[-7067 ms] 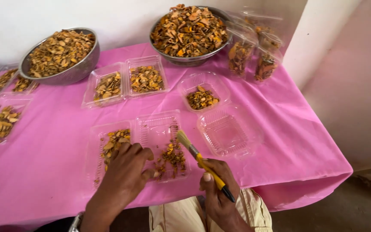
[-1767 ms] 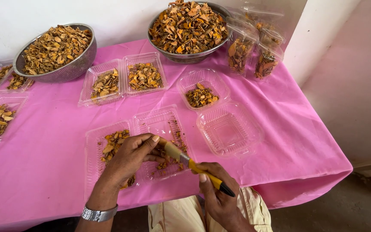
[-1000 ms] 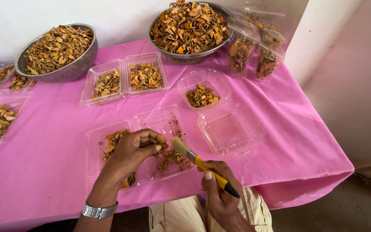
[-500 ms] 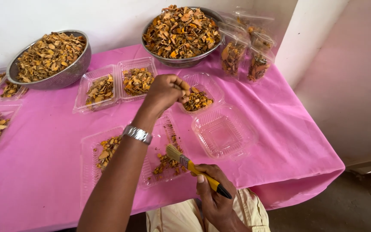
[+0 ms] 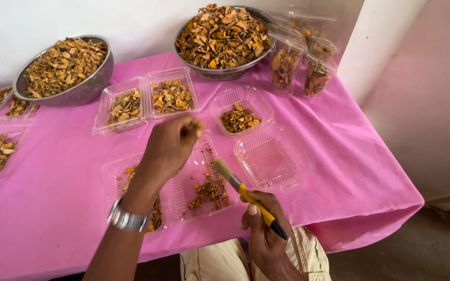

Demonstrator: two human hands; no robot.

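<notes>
Meanwhile, two steel bowls [image 5: 63,67] hold dried orange slices [image 5: 222,34].

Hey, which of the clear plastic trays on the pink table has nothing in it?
The rounded tray at the right, nearest the table's front corner. Every other tray holds dried orange-brown pieces, including its hinged twin just behind it.

The left hand [image 5: 170,143] is raised over the middle of the worktop, back of the hand up, its fingers [image 5: 194,126] pinched together at the tips, a metal watch on the wrist. The right hand [image 5: 264,221] sits at the near edge, fingers curled closed, thumb on top.
</notes>
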